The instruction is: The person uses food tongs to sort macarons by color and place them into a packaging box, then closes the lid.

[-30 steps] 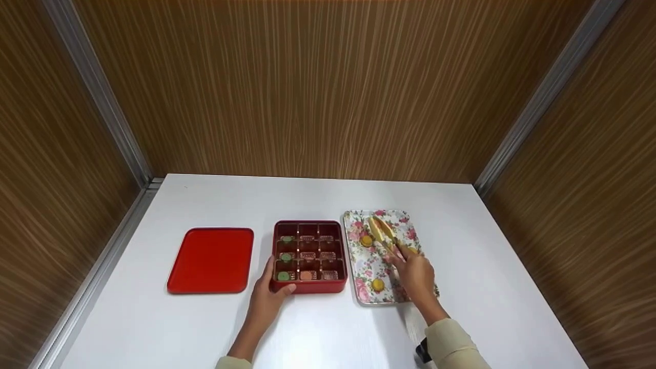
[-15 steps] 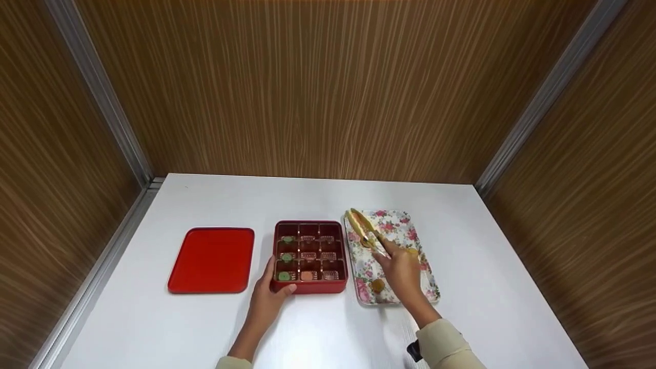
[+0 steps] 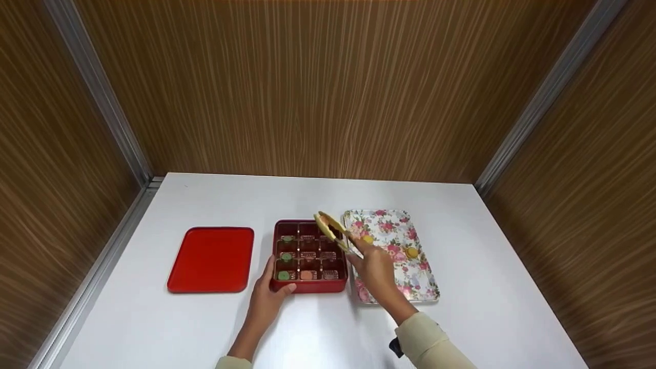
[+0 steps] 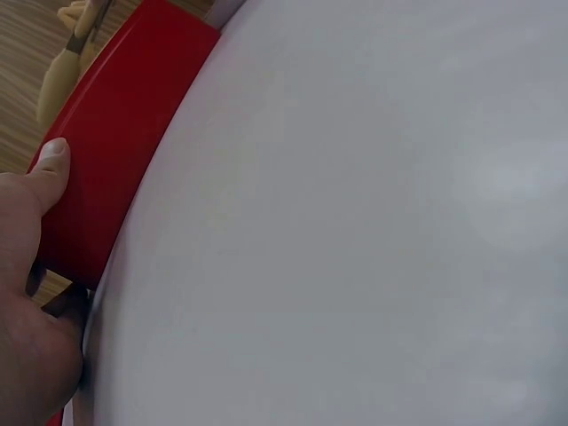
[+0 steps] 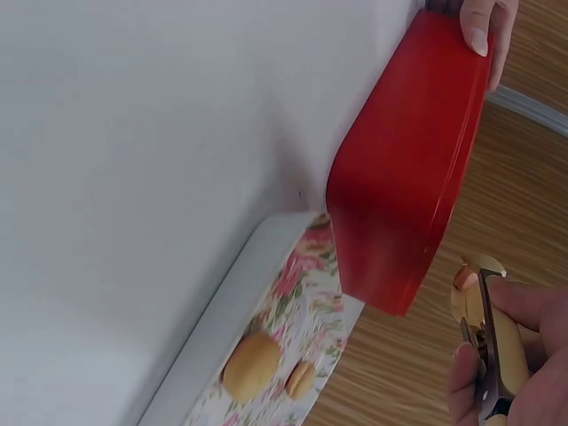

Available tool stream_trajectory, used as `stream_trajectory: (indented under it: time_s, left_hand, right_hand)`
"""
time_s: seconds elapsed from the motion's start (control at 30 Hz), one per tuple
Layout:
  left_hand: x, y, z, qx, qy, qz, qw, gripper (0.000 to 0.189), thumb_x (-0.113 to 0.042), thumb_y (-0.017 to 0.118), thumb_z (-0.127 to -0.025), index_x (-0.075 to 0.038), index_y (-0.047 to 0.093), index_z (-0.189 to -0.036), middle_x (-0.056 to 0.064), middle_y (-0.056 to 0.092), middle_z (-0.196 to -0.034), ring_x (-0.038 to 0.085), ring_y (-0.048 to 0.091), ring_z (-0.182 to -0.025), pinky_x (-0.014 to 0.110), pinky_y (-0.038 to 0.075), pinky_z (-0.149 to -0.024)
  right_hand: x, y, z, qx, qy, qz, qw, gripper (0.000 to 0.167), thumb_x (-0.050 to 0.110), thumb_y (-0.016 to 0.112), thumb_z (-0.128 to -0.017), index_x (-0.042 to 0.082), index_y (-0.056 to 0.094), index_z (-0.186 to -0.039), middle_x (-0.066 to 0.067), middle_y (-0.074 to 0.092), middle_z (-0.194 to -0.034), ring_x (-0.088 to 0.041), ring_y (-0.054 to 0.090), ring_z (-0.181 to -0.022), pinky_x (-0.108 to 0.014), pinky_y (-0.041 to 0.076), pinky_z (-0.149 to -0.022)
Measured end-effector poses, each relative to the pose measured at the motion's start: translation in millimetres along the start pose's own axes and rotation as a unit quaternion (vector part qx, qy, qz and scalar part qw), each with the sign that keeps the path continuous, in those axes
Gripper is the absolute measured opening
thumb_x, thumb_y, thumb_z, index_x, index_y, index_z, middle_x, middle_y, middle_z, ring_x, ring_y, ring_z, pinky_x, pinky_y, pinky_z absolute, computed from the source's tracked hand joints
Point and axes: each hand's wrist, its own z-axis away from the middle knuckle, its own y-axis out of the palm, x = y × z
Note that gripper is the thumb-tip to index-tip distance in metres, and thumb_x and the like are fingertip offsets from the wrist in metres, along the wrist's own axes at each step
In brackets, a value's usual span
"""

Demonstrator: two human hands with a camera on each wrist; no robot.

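Note:
My right hand grips gold-coloured tongs, whose ends are over the back right compartments of a red box. In the right wrist view an orange-pink piece shows between the tongs' ends; I cannot tell whether it is held or a reflection. My left hand holds the box's front left corner, thumb on the front wall and fingers along the left side. The box has a divided insert. Green macarons fill its left column, and an orange-pink macaron lies in the front middle compartment.
Right of the box stands a floral tray with a yellow macaron and another macaron on it. A flat red lid lies at the left. Wood-patterned walls enclose the white table's back and sides.
My right hand has carried the tongs left from above the floral tray to over the box's back right. The left hand and the box have stayed put.

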Motion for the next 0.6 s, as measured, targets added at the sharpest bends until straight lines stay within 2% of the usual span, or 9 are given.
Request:
stream_trajectory:
  time_s: [0.27, 0.6]
  left_hand:
    - [0.6, 1.1, -0.4, -0.006, -0.002, -0.004, 1.0, 0.096, -0.034, 0.078, -0.088, -0.023, 0.02, -0.163, 0.017, 0.03, -0.164, 0.037, 0.024, -0.153, 0.057, 0.022, -0.122]
    - [0.6, -0.2, -0.5, -0.004, -0.001, -0.01, 0.9999, 0.096, -0.035, 0.078, -0.088, -0.023, 0.019, -0.163, 0.018, 0.028, -0.164, 0.039, 0.022, -0.153, 0.058, 0.022, -0.122]
  right_hand:
    - [9, 13, 2.8, 0.029, 0.017, 0.007, 0.9994, 0.043, 0.025, 0.081, -0.085, 0.015, 0.073, -0.126, -0.013, 0.077, -0.109, -0.033, 0.072, -0.084, -0.046, 0.058, -0.07]
    - [11, 21, 8.4, 0.04, -0.007, 0.006, 0.9992, 0.039, 0.023, 0.079, -0.088, 0.011, 0.072, -0.125, -0.012, 0.078, -0.103, -0.028, 0.074, -0.086, -0.042, 0.059, -0.071]
